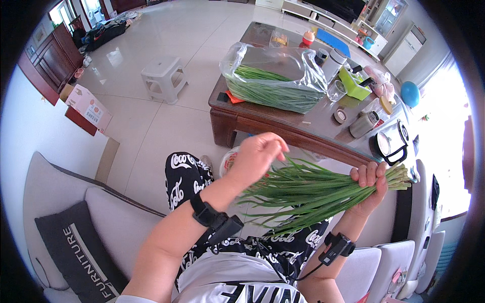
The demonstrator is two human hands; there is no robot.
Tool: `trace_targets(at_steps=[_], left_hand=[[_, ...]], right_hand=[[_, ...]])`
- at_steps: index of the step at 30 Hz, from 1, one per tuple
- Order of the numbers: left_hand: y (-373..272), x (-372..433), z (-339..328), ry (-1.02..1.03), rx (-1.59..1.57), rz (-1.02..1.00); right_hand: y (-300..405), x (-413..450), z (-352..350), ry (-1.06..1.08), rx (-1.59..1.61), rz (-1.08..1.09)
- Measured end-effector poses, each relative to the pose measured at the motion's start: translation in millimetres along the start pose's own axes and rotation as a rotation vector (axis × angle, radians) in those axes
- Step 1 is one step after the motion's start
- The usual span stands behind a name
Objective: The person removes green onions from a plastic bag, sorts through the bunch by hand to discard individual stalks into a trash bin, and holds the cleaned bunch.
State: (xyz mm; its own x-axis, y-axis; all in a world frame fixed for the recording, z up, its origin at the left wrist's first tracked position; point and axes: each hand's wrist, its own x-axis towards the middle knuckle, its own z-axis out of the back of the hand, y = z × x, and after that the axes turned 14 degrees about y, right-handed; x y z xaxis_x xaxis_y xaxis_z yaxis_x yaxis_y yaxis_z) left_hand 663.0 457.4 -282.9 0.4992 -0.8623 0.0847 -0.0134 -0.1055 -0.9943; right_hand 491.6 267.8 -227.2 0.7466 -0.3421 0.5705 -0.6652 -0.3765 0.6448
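My right hand (369,185) is closed around the pale stem ends of a bunch of green garlic chives (314,189). The long leaves fan out leftward above my lap. My left hand (271,149) is over the upper leaf tips, its fingers curled together; whether a leaf is pinched between them cannot be made out. Beyond my hands, an open clear plastic bag (276,87) full of similar long green leaves lies on the dark wooden coffee table (288,132). Below my left hand, a white bowl or basin with a red pattern (227,161) is partly hidden by the forearm.
On the table's right side are a glass kettle (390,142), a steel flask (363,124), a clear cup (337,91), a green plastic basket (354,83) and a white thermos (334,64). A white plastic stool (163,77) stands left of the table. Sofa cushions flank me.
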Motion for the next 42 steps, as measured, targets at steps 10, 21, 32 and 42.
trace_targets(at_steps=[10, 21, 32, 42], left_hand=[[72, -27, 46, 0.06, 0.597, 0.241], [38, -30, 21, 0.137, 0.625, -0.002], [2, -36, -9, 0.278, 0.581, -0.107], [3, -29, -36, 0.252, 0.807, -0.348]], right_hand=[[33, -21, 28, 0.05, 0.03, 0.051], [37, -18, 19, 0.244, 0.134, 0.081], [39, -11, 12, 0.334, 0.202, 0.107], [39, -7, 3, 0.392, 0.215, 0.079]])
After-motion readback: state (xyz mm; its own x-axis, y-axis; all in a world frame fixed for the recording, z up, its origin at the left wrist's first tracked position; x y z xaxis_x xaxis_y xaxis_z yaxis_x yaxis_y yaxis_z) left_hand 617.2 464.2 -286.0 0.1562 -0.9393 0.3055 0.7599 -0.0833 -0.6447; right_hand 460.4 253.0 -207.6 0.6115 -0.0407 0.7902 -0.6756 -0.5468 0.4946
